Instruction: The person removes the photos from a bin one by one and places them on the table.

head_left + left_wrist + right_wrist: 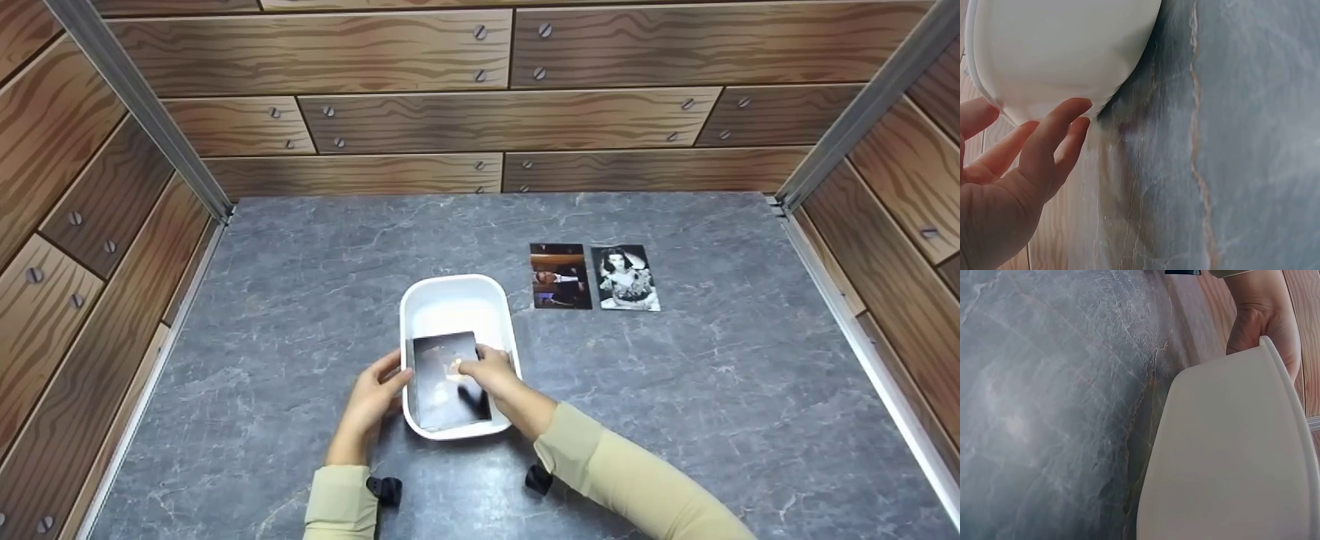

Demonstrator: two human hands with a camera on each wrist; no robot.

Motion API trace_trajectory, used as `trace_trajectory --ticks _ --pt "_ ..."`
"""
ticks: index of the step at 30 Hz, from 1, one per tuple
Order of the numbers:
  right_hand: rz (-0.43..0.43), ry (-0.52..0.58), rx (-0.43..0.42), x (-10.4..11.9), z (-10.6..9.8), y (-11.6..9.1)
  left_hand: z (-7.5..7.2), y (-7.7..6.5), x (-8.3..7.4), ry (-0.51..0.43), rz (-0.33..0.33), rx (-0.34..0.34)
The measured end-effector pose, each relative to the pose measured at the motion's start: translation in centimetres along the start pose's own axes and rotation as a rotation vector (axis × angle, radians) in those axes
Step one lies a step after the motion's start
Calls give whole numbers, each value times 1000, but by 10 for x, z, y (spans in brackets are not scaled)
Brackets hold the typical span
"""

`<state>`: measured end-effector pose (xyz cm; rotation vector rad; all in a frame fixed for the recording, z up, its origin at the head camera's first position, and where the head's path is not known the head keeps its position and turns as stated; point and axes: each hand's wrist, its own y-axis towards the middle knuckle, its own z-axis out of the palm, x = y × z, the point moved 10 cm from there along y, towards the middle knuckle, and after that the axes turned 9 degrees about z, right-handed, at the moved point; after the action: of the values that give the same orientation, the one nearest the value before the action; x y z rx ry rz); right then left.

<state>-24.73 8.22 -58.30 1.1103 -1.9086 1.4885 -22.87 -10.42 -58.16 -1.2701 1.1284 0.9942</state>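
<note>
A white tub [455, 291] stands on the table, and a dark photo print [439, 401] with a small pale figure lies slanted inside it. My right hand [493, 375] reaches over the tub's right rim and pinches the photo's right edge, thumb on top; the fingers beneath are hidden. At the left rim, my left hand [369, 394] holds the tub. The left wrist view shows that thumb at the rim and the fingers against the outer wall [1067, 50]. In the right wrist view the tub's wall [1230, 450] hides my right hand.
Right of the tub, a colour photo [561, 277] and a black-and-white photo [626, 279] lie side by side on the grey marbled table [315, 262]. Wood-patterned walls [420, 120] enclose the back and sides.
</note>
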Motion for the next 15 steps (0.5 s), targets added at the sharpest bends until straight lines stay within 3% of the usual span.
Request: trace_trajectory --ticks 15 --pt "-168 31 -22 12 -7 -11 -1 0 -1 -8 11 -4"
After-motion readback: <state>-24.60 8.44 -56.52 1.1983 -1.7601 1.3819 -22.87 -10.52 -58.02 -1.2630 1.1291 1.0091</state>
